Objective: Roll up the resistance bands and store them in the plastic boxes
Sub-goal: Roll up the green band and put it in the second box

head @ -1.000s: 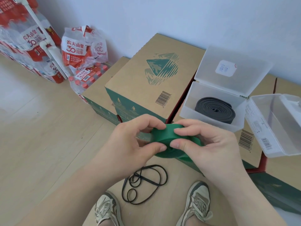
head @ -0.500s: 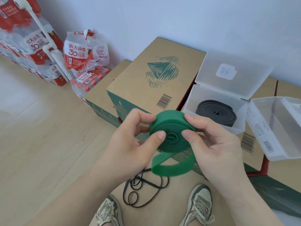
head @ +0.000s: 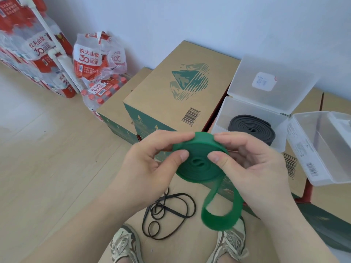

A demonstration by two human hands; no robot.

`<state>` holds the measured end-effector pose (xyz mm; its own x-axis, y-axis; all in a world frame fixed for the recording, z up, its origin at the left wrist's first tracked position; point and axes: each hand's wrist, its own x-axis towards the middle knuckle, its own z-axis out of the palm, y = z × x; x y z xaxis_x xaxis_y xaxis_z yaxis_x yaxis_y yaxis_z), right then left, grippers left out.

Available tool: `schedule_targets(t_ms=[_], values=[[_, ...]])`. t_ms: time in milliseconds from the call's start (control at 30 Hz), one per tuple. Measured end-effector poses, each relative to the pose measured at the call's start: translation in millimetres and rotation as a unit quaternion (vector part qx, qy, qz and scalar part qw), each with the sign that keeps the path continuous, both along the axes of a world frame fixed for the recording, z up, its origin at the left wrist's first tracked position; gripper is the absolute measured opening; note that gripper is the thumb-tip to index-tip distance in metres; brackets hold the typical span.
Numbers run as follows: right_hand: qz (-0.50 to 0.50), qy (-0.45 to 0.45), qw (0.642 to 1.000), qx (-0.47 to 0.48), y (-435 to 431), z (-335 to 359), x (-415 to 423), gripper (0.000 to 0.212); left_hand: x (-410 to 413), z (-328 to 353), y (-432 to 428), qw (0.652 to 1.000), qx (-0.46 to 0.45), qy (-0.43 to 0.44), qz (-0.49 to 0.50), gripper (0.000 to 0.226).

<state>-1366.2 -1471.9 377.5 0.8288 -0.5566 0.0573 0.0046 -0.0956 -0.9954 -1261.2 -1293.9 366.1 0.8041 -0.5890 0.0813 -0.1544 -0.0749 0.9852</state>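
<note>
Mid-roll, your left hand (head: pixel 150 164) and right hand (head: pixel 254 168) pinched the green band (head: pixel 197 168) with curled fingers (head: pixel 233 137); the hanging tail looked to need winding in before boxing.

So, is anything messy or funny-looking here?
Yes. The green band is not fully rolled: a loose loop hangs below the roll held between the left hand and right hand. Thin black bands lie tangled on the floor by the shoes.
</note>
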Motion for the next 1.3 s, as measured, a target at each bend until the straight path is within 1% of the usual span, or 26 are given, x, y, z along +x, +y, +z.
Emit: schedule_targets(t_ms=[100,233,300,333,367,433,500,567,633,700,767,833,933,1000,1100,1200,1300], values=[[0.012,0.000,1.000,0.008,2,3,-1,0.032,3,4,1,0.998,-0.020,0.052,0.016,0.029],[0.011,-0.008,1.000,0.011,4,5,1,0.026,-6,8,-4,0.991,-0.045,0.127,0.022,0.028],[-0.005,-0.001,1.000,-0.007,3,4,1,0.023,-8,9,-5,0.989,-0.028,0.145,0.013,0.019],[-0.004,0.007,1.000,-0.028,2,2,0,0.024,-7,8,-4,0.992,-0.001,0.130,0.004,0.014],[0.004,0.016,0.998,-0.060,2,-2,-1,0.027,-6,8,-3,0.994,0.034,0.100,-0.006,0.015],[0.034,0.024,0.991,-0.129,2,-7,-1,0.029,-5,7,-2,0.995,0.099,0.028,-0.013,0.021],[0.059,0.025,0.986,-0.151,1,-8,-2,0.026,-5,9,-3,0.992,0.123,-0.016,-0.014,0.026],[0.080,0.027,0.985,-0.149,0,-5,-3,0.027,-7,12,-4,0.993,0.116,-0.012,-0.031,0.028],[0.102,0.038,0.979,-0.171,2,-2,-5,0.030,-6,13,-3,0.990,0.128,0.016,-0.053,0.031],[0.102,0.062,0.981,-0.150,4,-1,-7,0.032,-4,13,0,0.987,0.135,0.038,-0.078,0.039],[0.083,0.086,0.989,-0.084,4,1,-8,0.030,-2,12,2,0.985,0.143,0.034,-0.092,0.048],[0.074,0.079,0.994,-0.034,4,3,-7,0.028,-2,12,3,0.984,0.141,0.039,-0.101,0.054],[0.066,0.061,0.996,0.011,3,7,-4,0.027,-1,8,4,0.987,0.123,0.039,-0.097,0.049],[0.044,0.055,0.997,0.023,3,7,-2,0.024,1,7,4,0.992,0.099,0.035,-0.076,0.045],[0.014,0.047,0.999,0.008,1,6,0,0.024,3,8,5,0.998,0.045,0.041,-0.025,0.043],[-0.019,0.028,0.999,0.013,3,7,3,0.022,3,10,4,0.998,-0.005,0.067,0.004,0.045],[-0.023,0.009,0.998,0.049,9,5,4,0.024,1,11,2,0.994,-0.034,0.102,0.023,0.045]])
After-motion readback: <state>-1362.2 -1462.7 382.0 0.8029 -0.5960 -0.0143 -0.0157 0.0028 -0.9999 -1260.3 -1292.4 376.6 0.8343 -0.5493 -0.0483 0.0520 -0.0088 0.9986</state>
